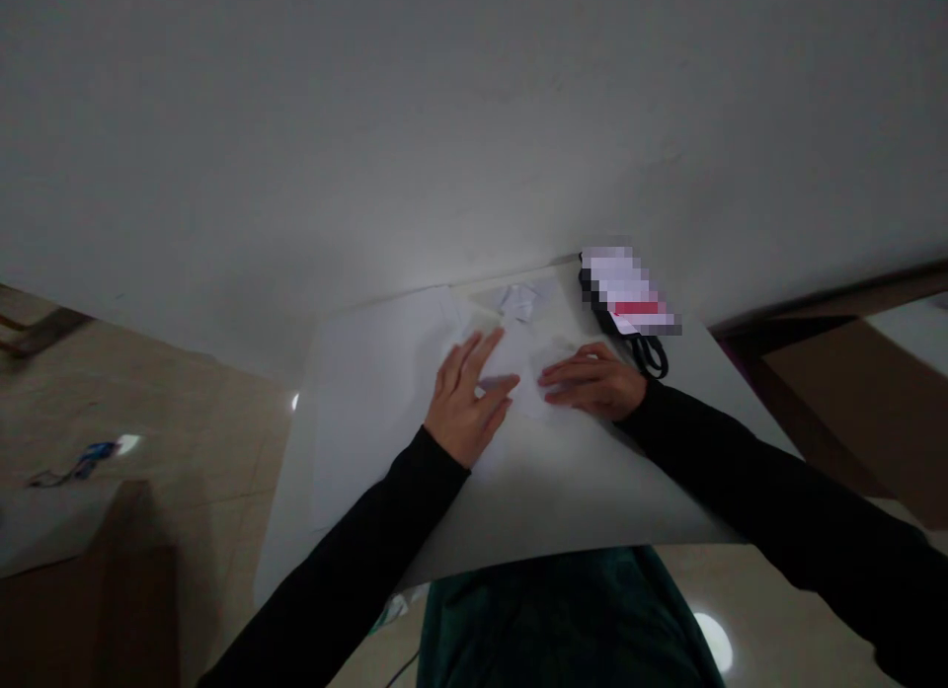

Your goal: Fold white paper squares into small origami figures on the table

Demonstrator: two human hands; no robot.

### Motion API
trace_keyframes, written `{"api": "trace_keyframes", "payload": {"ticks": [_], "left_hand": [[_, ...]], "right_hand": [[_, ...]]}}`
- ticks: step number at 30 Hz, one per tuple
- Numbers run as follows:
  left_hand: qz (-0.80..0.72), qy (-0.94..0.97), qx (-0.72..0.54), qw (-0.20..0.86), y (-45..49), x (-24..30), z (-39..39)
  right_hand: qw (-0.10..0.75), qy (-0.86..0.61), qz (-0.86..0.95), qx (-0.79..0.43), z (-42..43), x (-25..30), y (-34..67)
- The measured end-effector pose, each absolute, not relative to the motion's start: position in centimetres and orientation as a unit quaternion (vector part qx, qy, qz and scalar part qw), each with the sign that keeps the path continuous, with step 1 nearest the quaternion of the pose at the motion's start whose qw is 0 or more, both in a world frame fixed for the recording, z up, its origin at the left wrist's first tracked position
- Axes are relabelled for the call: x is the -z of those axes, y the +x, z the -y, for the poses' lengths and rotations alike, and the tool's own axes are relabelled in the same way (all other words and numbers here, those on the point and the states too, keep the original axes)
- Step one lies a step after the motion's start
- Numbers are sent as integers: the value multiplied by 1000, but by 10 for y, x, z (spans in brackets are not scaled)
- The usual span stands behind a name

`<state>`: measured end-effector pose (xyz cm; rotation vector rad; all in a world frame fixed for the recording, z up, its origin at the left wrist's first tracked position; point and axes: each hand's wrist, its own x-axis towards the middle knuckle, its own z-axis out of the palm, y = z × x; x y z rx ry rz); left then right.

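A small sheet of white paper (524,357) lies on the white table between my two hands. My left hand (472,392) rests over its left part, fingers spread. On its right side is my right hand (589,380), palm down with the fingers stretched out and touching the paper. Just beyond the fingertips sits a small folded white paper piece (518,301). Larger white sheets (377,382) lie flat to the left of my left hand. White on white, the paper's edges are hard to make out.
A phone (629,291) with a lit, blurred screen and a black strap (652,356) lies at the table's back right. The white table (563,500) stands against a pale wall (444,125). Cardboard (866,392) is on the right, and a brown box (89,609) at lower left.
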<state>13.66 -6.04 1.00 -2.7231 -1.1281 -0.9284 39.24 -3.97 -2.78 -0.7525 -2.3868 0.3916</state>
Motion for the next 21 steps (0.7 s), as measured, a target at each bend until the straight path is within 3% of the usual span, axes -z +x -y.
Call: {"api": "trace_keyframes", "payload": {"ticks": [3, 7, 21], "left_hand": [[280, -922, 269, 12, 133, -6, 58], [315, -908, 273, 29, 131, -4, 61], [216, -935, 260, -110, 128, -4, 65]], "right_hand": [[321, -271, 866, -270, 33, 32, 396], [370, -318, 804, -340, 29, 29, 392], [356, -485, 786, -140, 37, 24, 375]]}}
